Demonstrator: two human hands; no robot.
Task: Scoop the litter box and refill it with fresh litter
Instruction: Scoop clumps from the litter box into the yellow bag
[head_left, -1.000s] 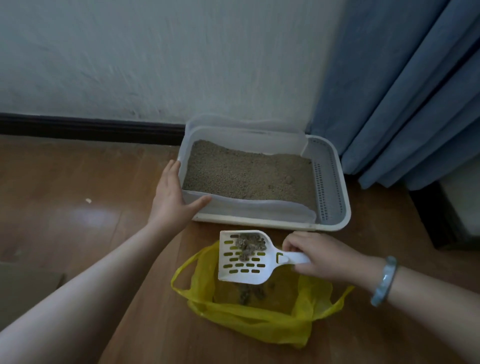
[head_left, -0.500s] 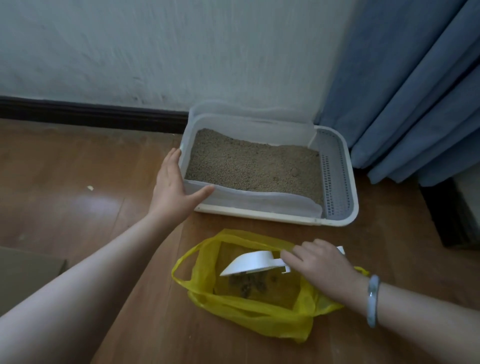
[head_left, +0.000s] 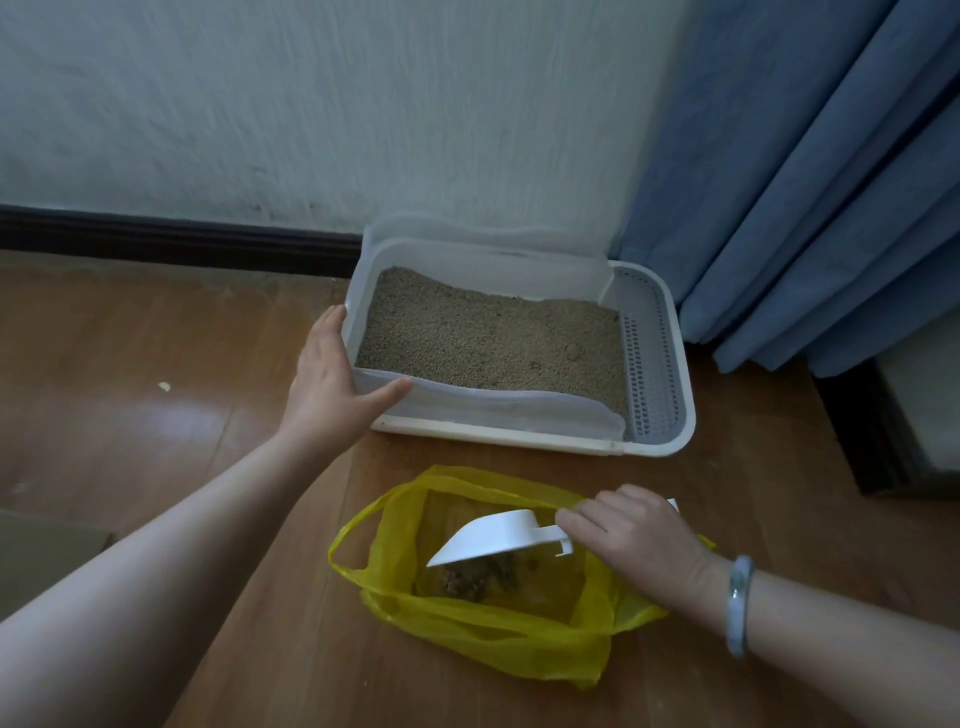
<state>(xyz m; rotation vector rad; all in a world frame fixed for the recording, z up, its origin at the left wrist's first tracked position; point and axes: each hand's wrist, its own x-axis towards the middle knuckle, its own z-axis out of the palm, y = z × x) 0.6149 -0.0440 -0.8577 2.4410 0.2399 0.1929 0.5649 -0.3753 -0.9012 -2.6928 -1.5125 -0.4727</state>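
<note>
Floor (head_left: 156, 415): brown wood planks, w/ a small pale scrap (head_left: 164, 386) lying well left of the box.
Wall (head_left: 311, 104): pale plaster, dark skirting board (head_left: 182, 241) along its base.
Curtain (head_left: 810, 171): blue, hanging in folds at right, reaching down just behind the box's right end.
Litter box (head_left: 670, 415): white plastic tray against the wall, translucent liner round the sides, perforated grille section at its right end. No brand or writing readable on it.
Litter (head_left: 493, 343): tan granules, piled higher toward the back-left corner.
Bag (head_left: 498, 639): yellow plastic carrier bag, mouth open, on the floor in front of the box; dark clumps (head_left: 478, 582) sit inside. No print legible.
Your left hand (head_left: 332, 384): fingers spread flat vs. the box's near-left corner, thumb along the front wall, not gripping.
Your right hand (head_left: 639, 540): closed on the scoop handle over the bag mouth; pale bangle (head_left: 737, 605) on the wrist.
Scoop (head_left: 493, 538): white plastic, turned upside down above the clumps, partly inside the bag opening.
</note>
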